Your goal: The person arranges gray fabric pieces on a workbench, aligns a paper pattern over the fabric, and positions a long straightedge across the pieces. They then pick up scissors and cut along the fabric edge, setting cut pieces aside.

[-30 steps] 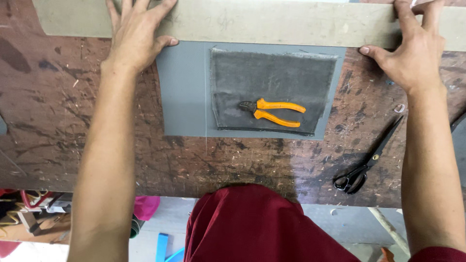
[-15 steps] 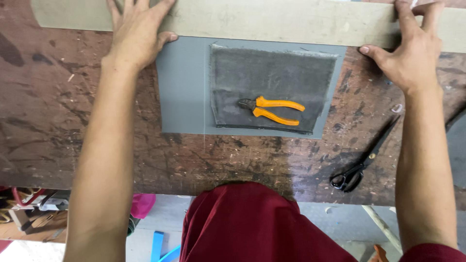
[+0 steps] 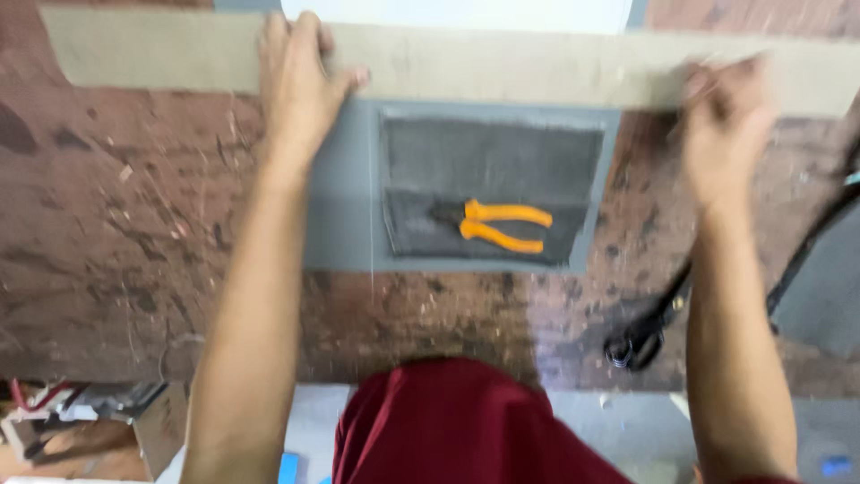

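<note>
A long tan board [image 3: 502,64] lies across the far side of the worn brown workbench [image 3: 116,233]. My left hand [image 3: 296,81] presses flat on it, fingers spread. My right hand [image 3: 730,125] is blurred at the board's near edge on the right, its fingers curled; whether it grips anything is unclear. Between my arms a grey sheet [image 3: 345,206] pokes out from under the board, with a darker grey fabric square [image 3: 493,170] on top. Orange-handled pliers [image 3: 497,224] rest on that square.
Black scissors [image 3: 649,327] lie on the bench by my right forearm. A dark grey piece [image 3: 820,287] sits at the right edge. My red shirt [image 3: 457,430] fills the bottom centre. Clutter shows on the floor at bottom left [image 3: 81,421].
My right hand has come off its flat hold on the board and moved inward, now blurred with curled fingers. The view has shifted, so the board sits lower in frame.
</note>
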